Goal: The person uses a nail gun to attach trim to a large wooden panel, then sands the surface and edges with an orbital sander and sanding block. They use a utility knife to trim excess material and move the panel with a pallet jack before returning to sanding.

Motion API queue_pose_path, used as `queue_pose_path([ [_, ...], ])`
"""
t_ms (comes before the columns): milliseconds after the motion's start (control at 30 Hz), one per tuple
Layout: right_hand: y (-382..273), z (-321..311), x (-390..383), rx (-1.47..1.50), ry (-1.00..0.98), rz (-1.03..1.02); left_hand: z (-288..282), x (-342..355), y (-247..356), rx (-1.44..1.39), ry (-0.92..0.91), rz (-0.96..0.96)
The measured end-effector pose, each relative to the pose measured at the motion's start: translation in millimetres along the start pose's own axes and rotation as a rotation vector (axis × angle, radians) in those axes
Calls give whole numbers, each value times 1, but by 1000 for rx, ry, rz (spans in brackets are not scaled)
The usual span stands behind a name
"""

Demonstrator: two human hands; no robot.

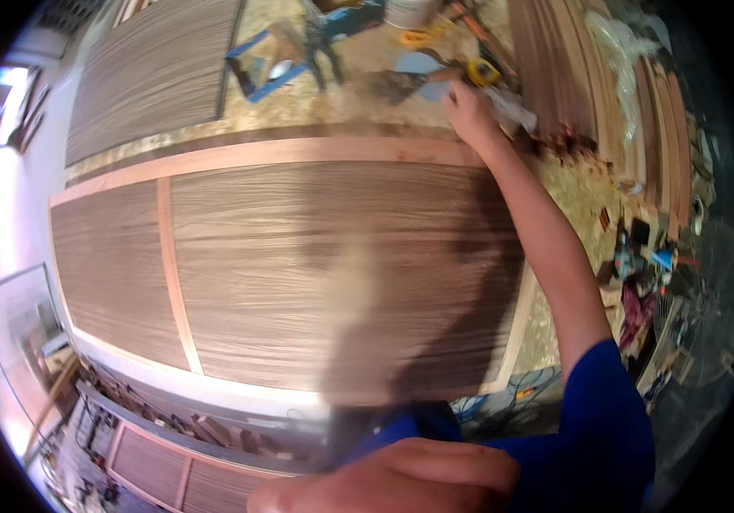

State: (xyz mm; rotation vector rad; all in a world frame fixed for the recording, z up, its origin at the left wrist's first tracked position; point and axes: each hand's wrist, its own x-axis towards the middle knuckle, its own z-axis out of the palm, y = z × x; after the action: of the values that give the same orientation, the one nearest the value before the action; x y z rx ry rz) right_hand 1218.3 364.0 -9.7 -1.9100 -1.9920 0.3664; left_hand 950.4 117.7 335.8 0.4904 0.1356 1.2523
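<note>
sandpaper or a pale rag, i can't tell which, sits crumpled (511, 109) under the right hand (470, 111) at the far right corner of the door panel (298, 256), fingers curled down onto it. the panel lies flat, dark wood grain framed in lighter strips (264, 156), one strip dividing it near the left end. the left hand (393, 479) is close under the camera, blurred, fingers folded together, whether on anything i cannot tell. just beyond the right hand lie a yellow tape measure (482, 72) and stacked timber strips (572, 68); a second panel (153, 73) lies further off. reaching that far across, the arm could drag over the veneer, or the hand could knock the tape measure and scuff the corner edge.
</note>
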Motion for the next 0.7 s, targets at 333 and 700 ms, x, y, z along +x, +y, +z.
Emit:
queue_pose_path([
  [333,-67,9,-97,240,114,-201,31,-87,110,140,91,398],
  [700,-528,79,-498,700,-602,-342,73,-365,372,598,-157,941],
])
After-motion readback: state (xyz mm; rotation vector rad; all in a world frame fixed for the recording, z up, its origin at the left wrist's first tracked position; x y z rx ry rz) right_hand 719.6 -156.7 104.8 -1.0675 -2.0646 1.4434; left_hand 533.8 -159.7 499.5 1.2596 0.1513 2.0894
